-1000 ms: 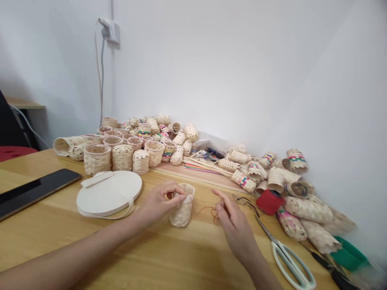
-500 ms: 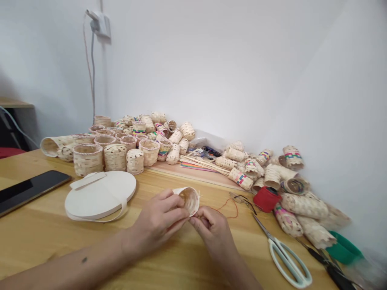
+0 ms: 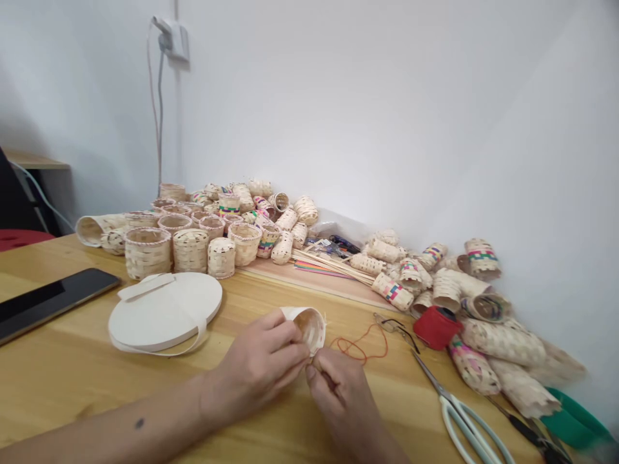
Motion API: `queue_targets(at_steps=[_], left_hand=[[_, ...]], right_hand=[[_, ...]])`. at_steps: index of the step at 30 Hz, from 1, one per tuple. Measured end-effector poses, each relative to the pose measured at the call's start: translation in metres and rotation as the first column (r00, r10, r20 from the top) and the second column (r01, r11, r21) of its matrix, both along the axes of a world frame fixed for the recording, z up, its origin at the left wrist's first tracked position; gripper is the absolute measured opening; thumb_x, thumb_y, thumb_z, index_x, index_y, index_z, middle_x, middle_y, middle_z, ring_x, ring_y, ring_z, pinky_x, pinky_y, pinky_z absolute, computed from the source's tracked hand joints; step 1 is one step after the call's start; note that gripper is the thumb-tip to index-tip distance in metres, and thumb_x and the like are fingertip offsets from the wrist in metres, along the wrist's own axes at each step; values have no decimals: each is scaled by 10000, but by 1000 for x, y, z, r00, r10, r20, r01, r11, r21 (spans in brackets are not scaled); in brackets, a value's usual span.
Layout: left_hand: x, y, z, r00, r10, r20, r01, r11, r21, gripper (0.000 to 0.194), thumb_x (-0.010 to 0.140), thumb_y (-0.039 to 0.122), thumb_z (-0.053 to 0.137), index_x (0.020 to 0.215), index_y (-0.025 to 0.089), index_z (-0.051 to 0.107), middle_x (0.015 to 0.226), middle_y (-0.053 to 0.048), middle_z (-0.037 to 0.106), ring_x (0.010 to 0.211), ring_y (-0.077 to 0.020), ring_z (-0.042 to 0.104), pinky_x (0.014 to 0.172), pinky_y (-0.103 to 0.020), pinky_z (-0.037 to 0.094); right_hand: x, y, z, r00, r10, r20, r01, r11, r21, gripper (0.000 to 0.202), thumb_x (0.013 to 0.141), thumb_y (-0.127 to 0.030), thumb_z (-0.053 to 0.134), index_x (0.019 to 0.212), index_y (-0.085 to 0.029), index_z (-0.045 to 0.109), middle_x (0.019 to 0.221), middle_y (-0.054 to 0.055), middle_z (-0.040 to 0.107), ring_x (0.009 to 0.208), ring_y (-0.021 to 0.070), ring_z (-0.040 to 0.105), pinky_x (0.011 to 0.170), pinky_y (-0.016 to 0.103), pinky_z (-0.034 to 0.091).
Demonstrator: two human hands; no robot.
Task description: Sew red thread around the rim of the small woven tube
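Note:
A small woven bamboo basket [image 3: 314, 327] lies tilted in front of me, its open mouth turned toward my right side. My left hand [image 3: 265, 354] is closed around its near side, fingers over the rim. Pinched together at the rim's lower edge, my right hand [image 3: 341, 386] meets the left fingertips. A red thread [image 3: 374, 356] lies in loose loops beyond the right hand and runs in behind it. The exact pinch point is hidden by the fingers.
A white coil of flat strip [image 3: 164, 316] and a phone [image 3: 53, 303] lie at left. Scissors [image 3: 464, 412], eyeglasses [image 3: 396, 327] and a red spool [image 3: 436, 327] are at right. Finished baskets [image 3: 147, 254] and several unrimmed ones [image 3: 503, 341] pile along the wall.
The view has shifted slightly, moving things rightward in the picture. More red thread now lies looped beside my right hand. Both hands stay at the basket rim.

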State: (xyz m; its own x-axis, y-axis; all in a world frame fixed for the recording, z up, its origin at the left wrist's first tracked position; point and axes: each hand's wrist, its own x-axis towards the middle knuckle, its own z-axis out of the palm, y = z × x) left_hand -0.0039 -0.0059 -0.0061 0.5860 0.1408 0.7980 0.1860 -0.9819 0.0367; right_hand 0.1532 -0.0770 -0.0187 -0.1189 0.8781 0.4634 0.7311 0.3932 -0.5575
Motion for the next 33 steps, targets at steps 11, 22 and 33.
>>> queue_targets(at_steps=[11, 22, 33], left_hand=[[-5, 27, 8, 985, 119, 126, -7, 754, -656, 118, 824, 218, 560, 767, 172, 652, 691, -4, 600, 623, -133, 518, 542, -231, 379], [-3, 23, 7, 992, 37, 123, 57, 728, -683, 145, 810, 223, 561, 740, 161, 672, 688, -16, 599, 650, -147, 540, 588, -249, 415], [0, 17, 16, 996, -19, 87, 79, 642, -763, 152, 780, 222, 572, 737, 158, 702, 729, -29, 615, 715, -152, 545, 651, -252, 397]], right_hand=[[30, 3, 19, 950, -270, -158, 249, 959, -138, 432, 900, -385, 411, 1245, -156, 531, 633, -24, 523, 575, 152, 523, 553, 236, 420], [16, 2, 12, 951, -178, -253, 156, 982, -103, 141, 872, -267, 484, 944, -201, 586, 636, -22, 657, 558, 128, 603, 586, 211, 455], [15, 3, 13, 993, -72, -94, 90, 976, 199, 113, 860, -175, 563, 839, -206, 669, 730, 18, 609, 710, 151, 576, 641, 234, 429]])
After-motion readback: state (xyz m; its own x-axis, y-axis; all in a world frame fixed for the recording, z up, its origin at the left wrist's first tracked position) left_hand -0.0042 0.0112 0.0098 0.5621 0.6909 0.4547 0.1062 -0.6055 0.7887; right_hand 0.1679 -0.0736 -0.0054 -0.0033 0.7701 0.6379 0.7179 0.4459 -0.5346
